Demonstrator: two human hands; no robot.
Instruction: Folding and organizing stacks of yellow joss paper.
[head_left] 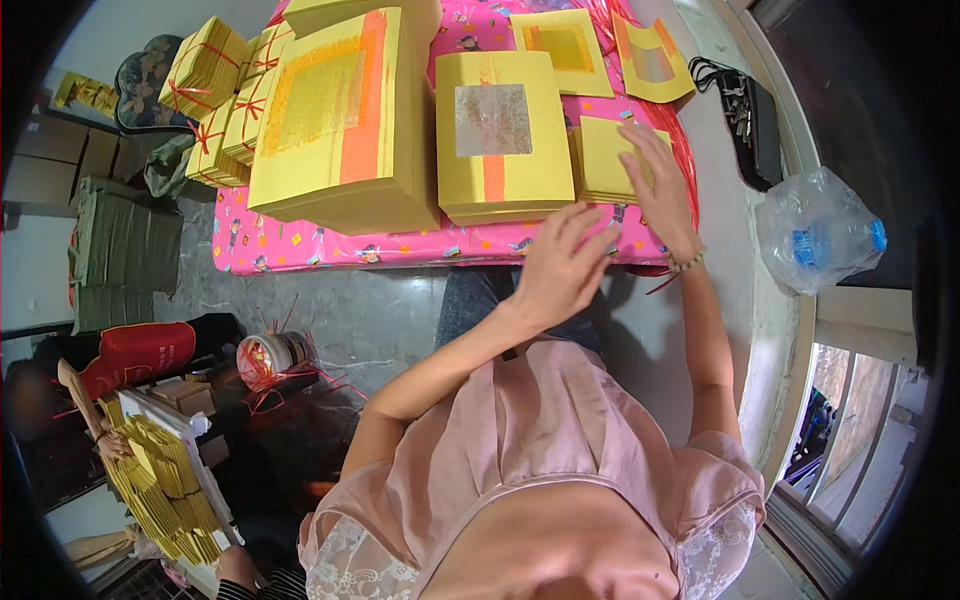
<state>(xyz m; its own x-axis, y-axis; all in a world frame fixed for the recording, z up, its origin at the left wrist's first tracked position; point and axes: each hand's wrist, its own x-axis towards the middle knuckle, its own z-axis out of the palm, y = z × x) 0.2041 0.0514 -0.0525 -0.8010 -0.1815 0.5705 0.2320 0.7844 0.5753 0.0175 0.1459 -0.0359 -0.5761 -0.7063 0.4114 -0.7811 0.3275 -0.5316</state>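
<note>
My right hand (658, 185) reaches over the right side of a small stack of folded yellow paper (608, 145), its fingers stretched and apart. Just in front of that stack is my left hand (560, 270), fingers loosely bent and apart, holding nothing I can see. To the left stands a thick stack of yellow joss paper (545, 175) with a silver square and an orange stripe. A larger joss paper stack (310, 170) with a gold patch is further left. Behind the small stack lie a gold-patched sheet (590, 80) and a curved sheet with silver foil (675, 85).
A pink patterned cloth (330, 255) covers the table. Yellow bundles (205, 65) tied with red ribbon sit at its left. On the right ledge are a black case (760, 135) and a plastic bag of bottles (825, 225). Lower left, another person's hand (115, 440) touches yellow paper stacks (165, 460).
</note>
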